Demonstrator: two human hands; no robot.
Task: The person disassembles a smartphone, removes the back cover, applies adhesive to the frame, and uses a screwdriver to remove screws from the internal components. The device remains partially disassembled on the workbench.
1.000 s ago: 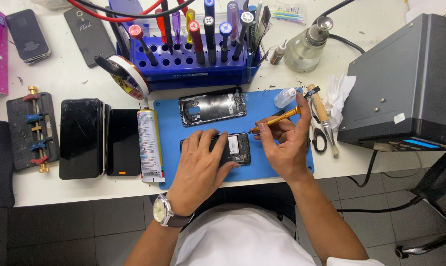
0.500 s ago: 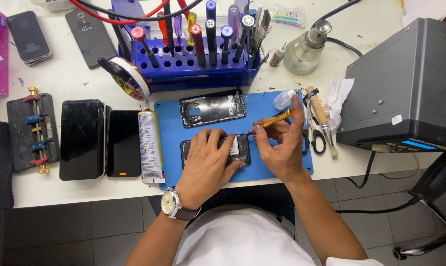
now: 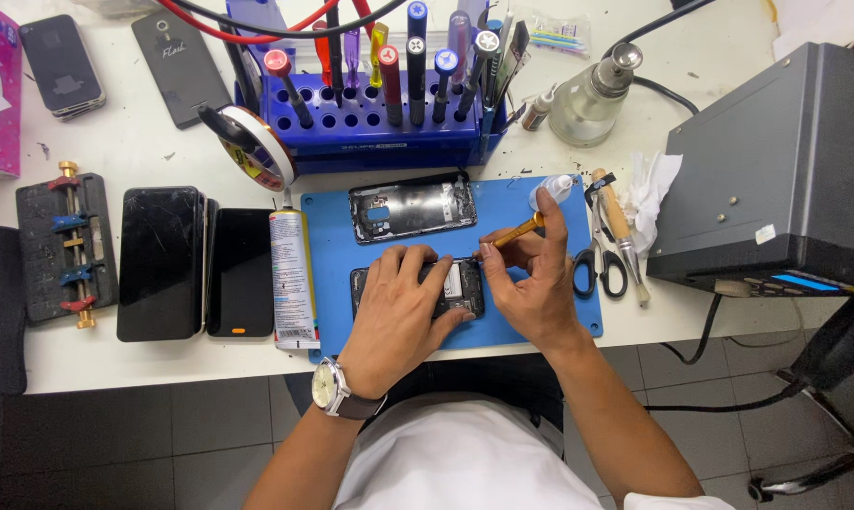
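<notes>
An opened black phone lies near the front of a blue work mat. My left hand lies flat over its left part and holds it down. My right hand grips a thin tool with a yellow handle; its tip touches the phone's upper right edge. A second opened phone frame rests on the mat's far half. A watch sits on my left wrist.
A blue rack of screwdrivers stands behind the mat. A spray can, two dark phones and a clamp jig lie left. Scissors, a wooden-handled tool, a small bottle, a glass dispenser and a black box are right.
My right hand has swung the yellow tool down and left, bringing its tip onto the phone's upper edge. My left hand has slid a little further over the phone.
</notes>
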